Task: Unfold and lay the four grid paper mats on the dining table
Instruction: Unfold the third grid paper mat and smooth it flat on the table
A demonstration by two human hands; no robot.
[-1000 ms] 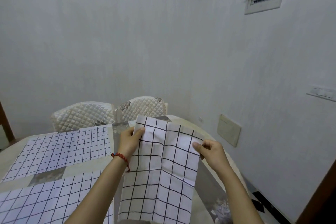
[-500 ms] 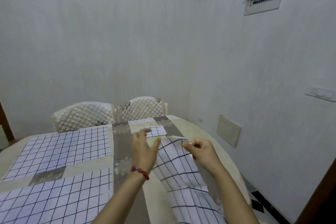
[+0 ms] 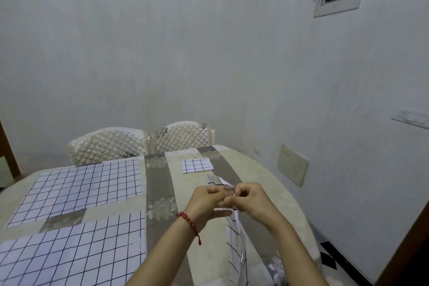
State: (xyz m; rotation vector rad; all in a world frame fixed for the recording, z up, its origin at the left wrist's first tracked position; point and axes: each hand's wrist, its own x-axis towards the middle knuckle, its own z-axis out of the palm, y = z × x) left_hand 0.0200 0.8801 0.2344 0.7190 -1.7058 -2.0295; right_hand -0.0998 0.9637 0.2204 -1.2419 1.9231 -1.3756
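White black-gridded paper mat [image 3: 235,242] — light, limp, tearable — hangs pinched at its top edge by left hand [image 3: 206,202] and right hand [image 3: 251,201], fingers clamped together; grip corners.

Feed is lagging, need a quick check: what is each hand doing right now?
Left hand: fingers closed, pinching the top edge of the partly folded grid mat.
Right hand: fingers closed, pinching the same mat.

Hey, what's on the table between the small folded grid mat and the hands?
In the head view, nothing lies between the folded mat and the hands: just bare tablecloth, then the top edge of the held mat.
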